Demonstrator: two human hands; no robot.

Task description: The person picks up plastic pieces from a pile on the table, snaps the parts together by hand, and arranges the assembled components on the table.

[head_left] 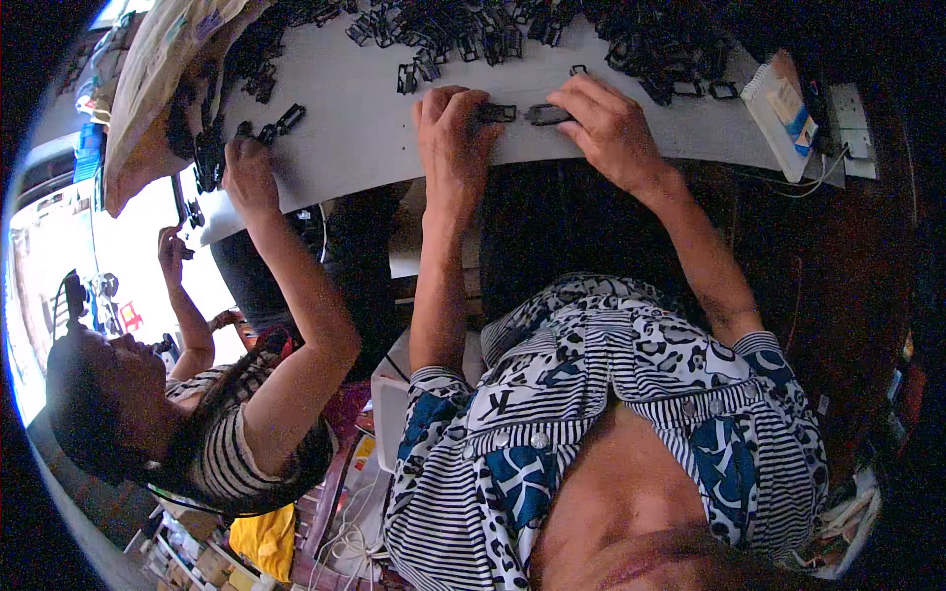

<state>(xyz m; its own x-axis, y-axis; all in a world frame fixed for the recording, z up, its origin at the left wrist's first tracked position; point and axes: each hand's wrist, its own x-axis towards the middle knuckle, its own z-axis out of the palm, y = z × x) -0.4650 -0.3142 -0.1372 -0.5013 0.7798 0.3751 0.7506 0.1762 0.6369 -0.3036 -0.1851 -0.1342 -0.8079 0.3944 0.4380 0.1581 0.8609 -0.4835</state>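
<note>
Both of my hands are over the near edge of a pale table. My left hand is closed on a small black plastic frame that sticks out past its fingertips, the black frame. Across a narrow gap, my right hand pinches a dark grey, flat oblong piece between thumb and fingers. The two pieces point at each other and do not touch. Another small black frame shows just beyond my right fingers.
Heaps of black plastic frames lie along the far side, with more at the right. A spiral notepad and white power strip are at the right end. To my left sits a co-worker handling black parts beside a pale sack.
</note>
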